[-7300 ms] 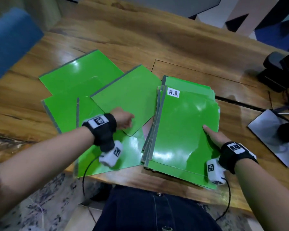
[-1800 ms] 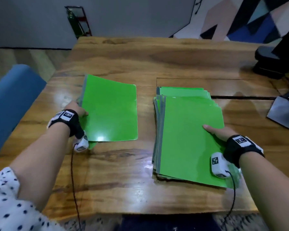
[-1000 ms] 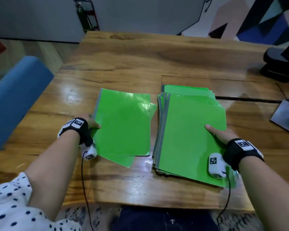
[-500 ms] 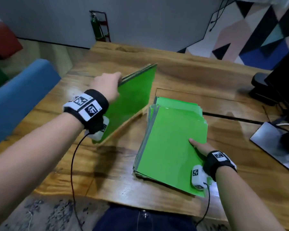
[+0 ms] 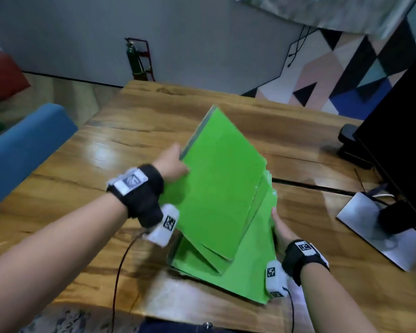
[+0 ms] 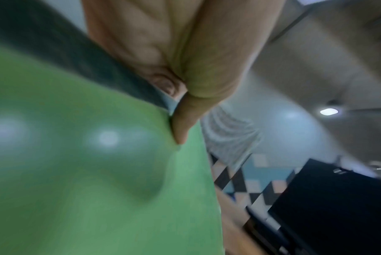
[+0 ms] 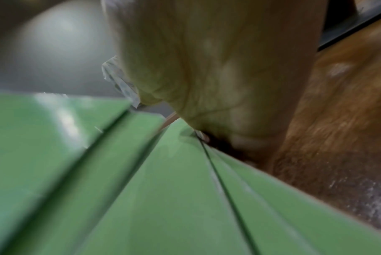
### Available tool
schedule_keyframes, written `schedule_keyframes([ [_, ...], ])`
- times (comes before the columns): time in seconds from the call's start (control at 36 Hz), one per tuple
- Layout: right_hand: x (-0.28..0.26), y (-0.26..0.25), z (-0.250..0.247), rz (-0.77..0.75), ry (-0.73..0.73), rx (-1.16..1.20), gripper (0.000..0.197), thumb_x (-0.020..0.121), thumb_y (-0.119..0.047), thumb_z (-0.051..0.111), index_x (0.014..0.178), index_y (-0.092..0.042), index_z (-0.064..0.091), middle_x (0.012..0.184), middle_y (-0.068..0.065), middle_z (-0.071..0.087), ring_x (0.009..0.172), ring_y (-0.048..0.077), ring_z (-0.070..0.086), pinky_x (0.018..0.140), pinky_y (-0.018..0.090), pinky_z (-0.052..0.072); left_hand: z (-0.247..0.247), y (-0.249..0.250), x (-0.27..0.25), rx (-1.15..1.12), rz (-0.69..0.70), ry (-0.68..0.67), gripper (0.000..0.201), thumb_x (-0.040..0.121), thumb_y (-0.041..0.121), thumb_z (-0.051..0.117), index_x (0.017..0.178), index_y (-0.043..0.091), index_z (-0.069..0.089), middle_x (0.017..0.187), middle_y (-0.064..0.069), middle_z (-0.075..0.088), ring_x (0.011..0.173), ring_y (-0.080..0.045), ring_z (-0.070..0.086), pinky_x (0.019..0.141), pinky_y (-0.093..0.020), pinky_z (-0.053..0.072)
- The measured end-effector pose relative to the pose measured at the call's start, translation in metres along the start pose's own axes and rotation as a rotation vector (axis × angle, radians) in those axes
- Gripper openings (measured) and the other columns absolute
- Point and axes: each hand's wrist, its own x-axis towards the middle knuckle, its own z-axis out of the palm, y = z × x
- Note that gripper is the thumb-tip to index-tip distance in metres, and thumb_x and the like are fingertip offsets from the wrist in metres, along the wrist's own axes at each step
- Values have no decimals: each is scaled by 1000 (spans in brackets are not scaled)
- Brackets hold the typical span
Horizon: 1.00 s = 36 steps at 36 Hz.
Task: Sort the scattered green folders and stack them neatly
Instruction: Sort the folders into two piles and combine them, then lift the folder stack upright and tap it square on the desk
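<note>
Your left hand point(image 5: 172, 164) pinches a small bundle of green folders point(image 5: 216, 188) by the grey spine edge, thumb on the top cover and fingers underneath, and holds it tilted steeply over the stack point(image 5: 247, 267). The bundle's low right edge is down at the stack while its spine side is raised well above it. Your right hand point(image 5: 280, 228) lies with straight fingers along the stack's right edge, gripping nothing, and works as a stop. To land this well, hinge the bundle down around that low edge, keep your right palm firm so the bundle butts against it, and match the grey spines on the stack's left side before you let go; I judge the lowest folder in the bundle, which pokes out past the others toward you, needs squaring first. The covers are thin, glossy card that throws back the ceiling lights, so expect them to slide on one another and to flex if held by one edge only. The stack itself sits fanned and slightly askew near the front edge of the varnished wooden tabletop point(image 5: 70, 188), so tap its sides level afterwards.
</note>
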Motion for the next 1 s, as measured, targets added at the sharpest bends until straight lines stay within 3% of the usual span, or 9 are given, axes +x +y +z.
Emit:
schedule_keyframes([
  [0.14, 32, 17, -12, -34, -65, 19, 121, 43, -102, 36, 145, -36, 32, 154, 0, 32, 138, 21, 36, 114, 57, 20, 69, -65, 1, -145, -288, -134, 47, 85, 2, 62, 127, -2, 41, 109, -20, 57, 107, -38, 58, 86, -41, 48],
  [0.31, -79, -43, 25, 33, 8, -83, 101, 70, -90, 18, 152, -30, 9, 160, 4, 8, 145, 27, 16, 113, 52, 16, 78, -91, -5, 64, -330, -232, 57, 87, 6, 61, 135, -1, 33, 128, -20, 48, 115, -34, 51, 92, -38, 46],
  [0.39, -73, -42, 24, 58, -22, -125, 116, 56, -97, 24, 151, -33, 10, 160, 6, 6, 145, 30, 16, 113, 56, 17, 83, -90, -10, 125, -303, -303, 56, 88, 7, 60, 136, 2, 30, 115, -15, 53, 102, -28, 55, 79, -32, 48],
  [0.47, -68, -44, 25, 48, -38, -142, 106, 67, -91, 27, 151, -29, 12, 160, 7, 8, 145, 30, 17, 114, 55, 17, 96, -84, -12, 83, -307, -302, 57, 86, 2, 61, 132, 4, 27, 85, -2, 45, 83, -21, 52, 62, -24, 42],
  [0.58, -61, -43, 28, 39, 78, -183, 113, 62, -78, 59, 148, -13, 26, 154, 13, 28, 137, 30, 34, 112, 47, 28, 126, -68, -12, 7, -335, -259, 67, 86, -3, 59, 140, 0, 20, 103, -12, 51, 102, -29, 52, 85, -29, 43],
  [0.64, -55, -41, 29, 51, 174, -113, 112, 61, -66, 73, 145, -6, 29, 149, 16, 36, 133, 31, 40, 110, 45, 33, 141, -61, -15, 27, -361, -215, 69, 87, 4, 57, 144, -1, 17, 130, -22, 48, 120, -35, 49, 100, -35, 41],
  [0.75, -47, -42, 35, 74, 251, 9, 113, 62, -59, 78, 146, -4, 26, 149, 16, 34, 134, 33, 38, 108, 45, 33, 145, -55, -13, -87, -471, -315, 100, 83, 28, 69, 149, 6, -2, 147, -24, 31, 129, -38, 42, 106, -43, 39],
  [0.89, -46, -40, 44, 27, 403, -20, 81, 65, -53, 79, 117, 1, 51, 112, 15, 58, 95, 28, 55, 78, 33, 44, 120, -60, -2, -214, -493, -385, 95, 81, 51, 65, 147, 1, 19, 149, -16, 33, 132, -32, 40, 108, -37, 36],
  [1.0, -52, -40, 53, -38, 556, -7, 75, 55, -63, 79, 93, 0, 60, 97, 14, 65, 91, 29, 61, 72, 34, 50, 127, -83, 16, -307, -437, -414, 131, 37, 75, 75, 141, 6, 37, 138, -12, 49, 121, -29, 52, 105, -42, 41],
])
